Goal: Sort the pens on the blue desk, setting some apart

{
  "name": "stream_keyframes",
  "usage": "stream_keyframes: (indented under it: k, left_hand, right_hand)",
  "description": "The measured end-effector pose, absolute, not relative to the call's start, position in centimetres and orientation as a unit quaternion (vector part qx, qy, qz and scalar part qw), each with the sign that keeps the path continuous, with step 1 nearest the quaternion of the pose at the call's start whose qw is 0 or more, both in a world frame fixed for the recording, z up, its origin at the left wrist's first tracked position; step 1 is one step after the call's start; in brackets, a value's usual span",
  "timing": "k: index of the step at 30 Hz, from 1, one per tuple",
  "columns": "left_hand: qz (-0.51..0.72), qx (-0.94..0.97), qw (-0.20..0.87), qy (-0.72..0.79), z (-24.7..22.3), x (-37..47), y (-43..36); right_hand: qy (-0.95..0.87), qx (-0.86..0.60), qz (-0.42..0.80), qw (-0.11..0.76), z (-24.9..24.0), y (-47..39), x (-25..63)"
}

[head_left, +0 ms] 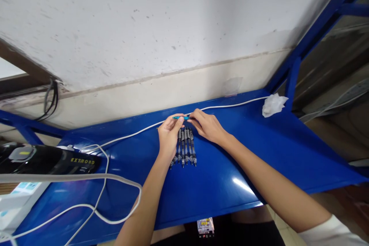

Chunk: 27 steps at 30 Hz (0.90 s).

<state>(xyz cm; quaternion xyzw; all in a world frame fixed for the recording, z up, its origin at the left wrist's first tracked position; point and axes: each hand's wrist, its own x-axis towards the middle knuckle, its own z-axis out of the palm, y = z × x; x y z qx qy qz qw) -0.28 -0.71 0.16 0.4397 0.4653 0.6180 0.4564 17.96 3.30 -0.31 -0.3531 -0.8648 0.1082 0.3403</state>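
Between my two hands lies a teal pen, held level above the blue shelf. My left hand pinches its left part between thumb and fingers. At the other end, the fingertips of my right hand are closed on the pen, hiding its tip. Just below and between the hands, several clear-barrelled pens with dark grips lie side by side in a row on the shelf. My left hand and wrist cover part of the row's left side.
A white cable runs along the shelf's back and loops at left. A black device marked EXTRORD and a white box stand left. Crumpled white tissue lies back right. A lit phone shows below the shelf edge.
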Motion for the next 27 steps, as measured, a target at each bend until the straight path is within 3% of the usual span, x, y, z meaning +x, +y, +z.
stream_keyframes:
  k: [27]
  left_hand:
    - [0.624,0.446,0.474,0.433,-0.12,-0.33,-0.70]
  right_hand:
    - [-0.867,-0.352,0.101,0.337,-0.30,3.28,17.83]
